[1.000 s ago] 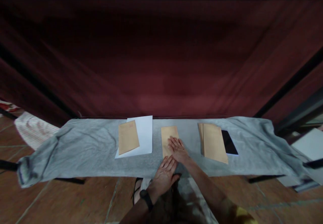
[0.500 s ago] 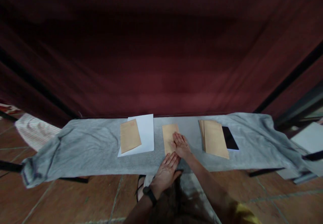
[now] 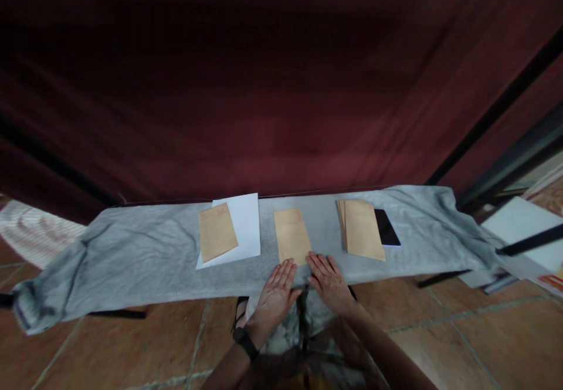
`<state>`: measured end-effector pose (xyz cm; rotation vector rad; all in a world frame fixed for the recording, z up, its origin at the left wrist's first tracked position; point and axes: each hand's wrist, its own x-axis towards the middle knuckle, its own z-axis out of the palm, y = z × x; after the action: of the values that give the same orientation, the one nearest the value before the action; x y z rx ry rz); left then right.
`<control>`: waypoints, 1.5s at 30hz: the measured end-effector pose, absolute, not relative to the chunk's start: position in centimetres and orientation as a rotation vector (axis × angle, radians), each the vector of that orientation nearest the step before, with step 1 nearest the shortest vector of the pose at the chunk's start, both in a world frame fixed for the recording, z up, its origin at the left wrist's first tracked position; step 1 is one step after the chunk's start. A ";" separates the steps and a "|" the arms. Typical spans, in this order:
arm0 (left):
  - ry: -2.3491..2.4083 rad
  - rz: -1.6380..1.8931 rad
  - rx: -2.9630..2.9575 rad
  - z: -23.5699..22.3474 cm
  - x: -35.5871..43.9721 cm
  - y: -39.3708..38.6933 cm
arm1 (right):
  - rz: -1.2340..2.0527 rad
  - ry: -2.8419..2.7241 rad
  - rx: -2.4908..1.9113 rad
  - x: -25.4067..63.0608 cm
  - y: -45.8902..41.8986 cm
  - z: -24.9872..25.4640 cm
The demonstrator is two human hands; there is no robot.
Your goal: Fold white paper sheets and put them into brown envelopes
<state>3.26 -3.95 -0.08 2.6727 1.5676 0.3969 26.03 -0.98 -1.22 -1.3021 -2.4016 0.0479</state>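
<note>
A tan paper envelope (image 3: 292, 233) lies flat in the middle of the grey cloth, its near edge toward me. My left hand (image 3: 278, 290) rests flat with its fingertips on the envelope's near left corner; a dark watch is on that wrist. At the near right corner, my right hand (image 3: 329, 280) lies flat, fingers stretched out and touching or just beside the edge. Neither hand grips anything. To the left, another tan envelope (image 3: 217, 231) lies on white paper (image 3: 247, 226). On the right is a small stack of tan envelopes (image 3: 363, 229).
A dark tablet-like slab (image 3: 387, 227) lies partly under the right stack. The grey cloth (image 3: 145, 255) covers a long narrow surface and hangs over its edges. Behind it rises a dark red panel (image 3: 281, 114). White boards (image 3: 523, 234) stand at the far right, above a tiled floor.
My right hand has slid off the envelope's middle, toward me and to the right, uncovering most of it. My left hand stays at the near edge. The view has shifted slightly.
</note>
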 end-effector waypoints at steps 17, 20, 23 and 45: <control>1.768 0.250 2.466 0.1 8.8 8.6 | 0.080 -2.334 -1.422 25.4 -1.1 -1.4; 1.838 0.306 2.444 0.2 8.9 10.2 | 0.086 -2.342 -1.412 25.5 -1.1 -1.3; 1.899 0.309 2.405 0.2 8.7 11.0 | 0.098 -2.341 -1.408 25.6 -1.2 -1.0; 2.264 0.316 2.304 -0.8 6.1 -0.6 | -0.020 -2.407 -1.447 25.5 -1.6 -1.6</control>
<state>6.07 -0.61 -0.79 2.3044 2.2639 0.3164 25.48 -1.64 -1.59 -1.4466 -2.4068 -0.0196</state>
